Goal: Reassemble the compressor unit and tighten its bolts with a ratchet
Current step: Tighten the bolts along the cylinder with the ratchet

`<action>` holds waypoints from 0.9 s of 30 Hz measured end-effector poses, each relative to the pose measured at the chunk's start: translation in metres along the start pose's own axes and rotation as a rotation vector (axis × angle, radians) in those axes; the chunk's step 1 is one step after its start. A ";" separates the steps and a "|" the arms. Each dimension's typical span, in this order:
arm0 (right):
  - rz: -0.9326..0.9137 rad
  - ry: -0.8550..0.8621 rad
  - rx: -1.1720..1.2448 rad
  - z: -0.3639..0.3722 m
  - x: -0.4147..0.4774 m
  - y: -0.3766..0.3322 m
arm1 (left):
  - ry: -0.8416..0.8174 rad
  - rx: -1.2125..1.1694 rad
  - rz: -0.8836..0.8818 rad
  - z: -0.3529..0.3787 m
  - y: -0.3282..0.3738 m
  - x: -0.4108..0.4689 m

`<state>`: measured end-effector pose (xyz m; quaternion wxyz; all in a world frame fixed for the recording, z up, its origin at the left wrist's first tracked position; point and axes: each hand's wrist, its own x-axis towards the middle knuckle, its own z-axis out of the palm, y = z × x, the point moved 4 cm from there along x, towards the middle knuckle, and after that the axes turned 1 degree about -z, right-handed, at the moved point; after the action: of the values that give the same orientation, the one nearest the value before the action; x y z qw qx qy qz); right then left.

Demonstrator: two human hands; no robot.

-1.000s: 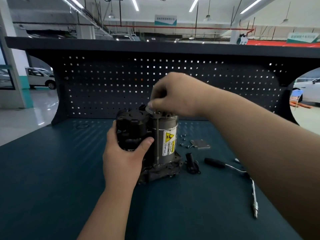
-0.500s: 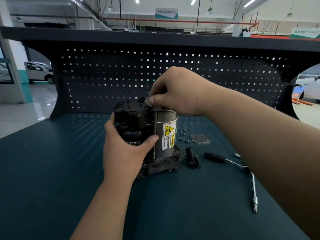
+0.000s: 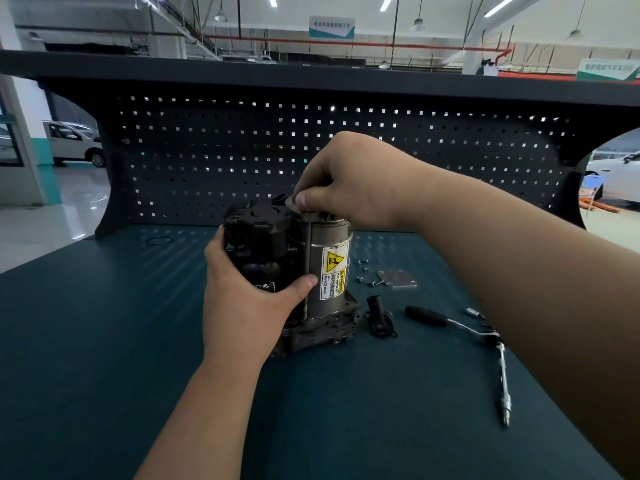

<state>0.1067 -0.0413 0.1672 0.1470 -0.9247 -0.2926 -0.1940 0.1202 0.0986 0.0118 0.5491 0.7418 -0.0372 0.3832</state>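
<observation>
On the workbench (image 3: 104, 341) the compressor unit (image 3: 329, 244) stands upright. The left hand (image 3: 242, 306) grips its black housing. The right hand (image 3: 353, 181) covers its top, pinching the long bolt (image 3: 307, 265), whose head is hidden. The ratchet (image 3: 450, 322) lies to the right, partly behind the forearm. The screws (image 3: 363, 271) are blurred.

The left arm reaches in from the near edge, forearm bare. The left hand (image 3: 247, 306) grips the left side of the compressor (image 3: 330, 242), with the thumb lying across its front and pointing right. The right arm comes in from the right, wrist bent down. The right hand (image 3: 356, 181) sits higher, fingers curled, thumb and forefinger pinching the top of a long bolt (image 3: 307, 258).
</observation>
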 end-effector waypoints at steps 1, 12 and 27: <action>-0.001 -0.005 0.003 0.000 0.000 0.000 | -0.002 0.000 0.000 0.000 0.000 0.000; -0.028 -0.082 0.017 -0.004 0.009 0.005 | -0.013 -0.004 -0.005 0.000 -0.001 0.000; -0.028 -0.173 -0.386 -0.011 0.014 -0.011 | -0.069 -0.041 -0.028 -0.001 -0.004 0.001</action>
<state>0.1073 -0.0302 0.1846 -0.0611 -0.9448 -0.2742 -0.1684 0.1224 0.1010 0.0088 0.5680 0.7436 -0.0537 0.3487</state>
